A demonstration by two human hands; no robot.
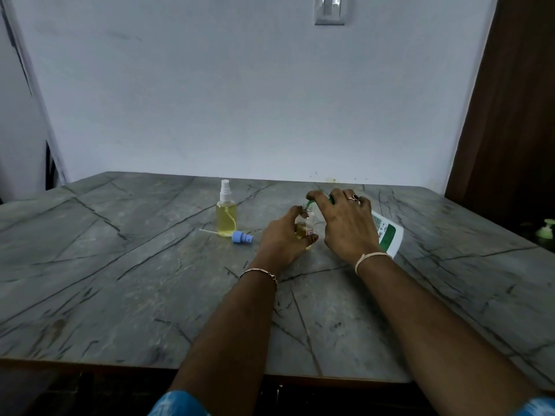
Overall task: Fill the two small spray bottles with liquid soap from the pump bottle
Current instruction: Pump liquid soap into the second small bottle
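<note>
Yellow-filled spray bottle [226,216], blue sprayer cap [241,237], grey dark-veined table [120,295].

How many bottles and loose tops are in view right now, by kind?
spray bottles: 2, capped bottle and open bottle
soap bottle: 1
loose tops: 2, blue sprayer and green pump
total: 5

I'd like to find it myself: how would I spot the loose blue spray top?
On the grey marbled table, look left of the left hand for the upright spray bottle of yellow liquid with a white top. At its foot lies the blue spray top, on its side, its white tube trailing left: the table's only blue thing, screwed to no bottle.
</note>
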